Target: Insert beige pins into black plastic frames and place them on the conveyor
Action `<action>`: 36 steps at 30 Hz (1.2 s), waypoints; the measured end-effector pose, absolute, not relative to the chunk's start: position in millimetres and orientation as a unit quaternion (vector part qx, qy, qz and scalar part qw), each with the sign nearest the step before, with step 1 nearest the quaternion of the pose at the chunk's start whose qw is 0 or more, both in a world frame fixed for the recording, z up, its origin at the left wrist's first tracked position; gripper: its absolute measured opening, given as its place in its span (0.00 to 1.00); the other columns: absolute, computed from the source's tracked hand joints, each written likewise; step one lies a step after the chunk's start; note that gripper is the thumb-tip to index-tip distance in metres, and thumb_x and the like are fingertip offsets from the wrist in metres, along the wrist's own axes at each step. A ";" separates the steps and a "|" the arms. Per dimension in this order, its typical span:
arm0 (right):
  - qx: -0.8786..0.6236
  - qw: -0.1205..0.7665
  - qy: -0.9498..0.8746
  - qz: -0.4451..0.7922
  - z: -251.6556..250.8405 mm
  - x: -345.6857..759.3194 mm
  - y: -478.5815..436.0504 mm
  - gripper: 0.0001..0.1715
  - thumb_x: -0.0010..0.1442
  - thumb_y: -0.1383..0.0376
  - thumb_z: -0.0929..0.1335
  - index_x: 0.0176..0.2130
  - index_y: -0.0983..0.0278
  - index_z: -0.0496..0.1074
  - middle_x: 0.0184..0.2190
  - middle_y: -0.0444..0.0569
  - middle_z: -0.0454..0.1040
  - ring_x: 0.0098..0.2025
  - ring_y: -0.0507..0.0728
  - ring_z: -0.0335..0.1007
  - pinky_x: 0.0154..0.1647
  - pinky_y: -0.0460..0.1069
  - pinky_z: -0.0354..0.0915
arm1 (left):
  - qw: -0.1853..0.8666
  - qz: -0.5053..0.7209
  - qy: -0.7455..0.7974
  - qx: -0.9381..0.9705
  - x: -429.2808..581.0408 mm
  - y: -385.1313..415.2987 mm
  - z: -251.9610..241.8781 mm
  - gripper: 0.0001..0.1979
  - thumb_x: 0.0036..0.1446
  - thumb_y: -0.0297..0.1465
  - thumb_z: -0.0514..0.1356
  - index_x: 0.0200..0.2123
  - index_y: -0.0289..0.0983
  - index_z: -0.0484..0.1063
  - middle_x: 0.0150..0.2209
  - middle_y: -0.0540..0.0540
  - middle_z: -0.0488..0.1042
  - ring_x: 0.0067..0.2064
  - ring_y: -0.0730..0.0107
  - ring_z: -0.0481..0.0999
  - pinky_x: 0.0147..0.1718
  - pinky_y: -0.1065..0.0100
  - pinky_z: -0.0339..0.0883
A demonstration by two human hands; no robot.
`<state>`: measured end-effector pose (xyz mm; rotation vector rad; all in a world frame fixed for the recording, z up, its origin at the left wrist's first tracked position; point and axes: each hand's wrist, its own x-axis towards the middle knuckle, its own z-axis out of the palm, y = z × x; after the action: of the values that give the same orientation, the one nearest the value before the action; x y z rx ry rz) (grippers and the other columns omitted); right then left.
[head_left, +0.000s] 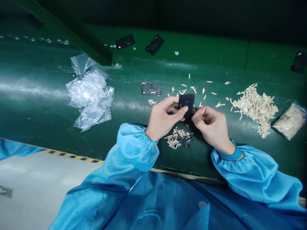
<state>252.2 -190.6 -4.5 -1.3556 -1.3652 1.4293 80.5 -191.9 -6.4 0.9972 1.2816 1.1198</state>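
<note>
The black plate (186, 103) is pinched between thumb and fingers of my left hand (161, 119), over the green table (129, 111). Pale strips (214, 93) lie beyond; open tabletop runs leftward to clear bags (92, 91). Far right, a filled bag (291, 121) contains pale pieces. My right hand (212, 125) curls narrow beside the plate's edge; whether it grips anything, I cannot tell.

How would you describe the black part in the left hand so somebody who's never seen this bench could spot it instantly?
On the green bench, look right of the clear plastic bags to the person's left hand. Its thumb presses a flat, black rectangular part. Unlike the similar black piece lying flat nearby, this one is held up.
</note>
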 end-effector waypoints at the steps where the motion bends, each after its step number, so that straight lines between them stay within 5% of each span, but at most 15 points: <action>1: -0.527 0.362 -0.531 0.556 -4.3 252.2 -190.7 0.07 0.49 0.74 0.70 0.28 0.63 0.72 0.23 0.41 0.73 0.24 0.49 0.66 0.24 0.44 0.61 | 0.552 0.474 0.542 0.421 80.5 -192.0 -6.4 0.12 0.53 0.33 0.69 0.41 0.36 0.78 0.37 0.50 0.79 0.29 0.77 0.78 0.30 0.71 0.83; 36: -0.533 0.342 -0.536 0.558 -2.3 254.7 -186.8 0.05 0.51 0.71 0.71 0.28 0.63 0.71 0.23 0.42 0.73 0.24 0.49 0.63 0.24 0.44 0.60 | 0.582 0.459 0.530 0.412 78.3 -190.9 -3.3 0.13 0.53 0.34 0.70 0.41 0.36 0.77 0.36 0.49 0.80 0.31 0.74 0.81 0.30 0.72 0.83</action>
<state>254.7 -186.8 -2.3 -1.3873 -1.3945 1.4507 78.3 -190.9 -3.3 0.9611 1.2379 1.0731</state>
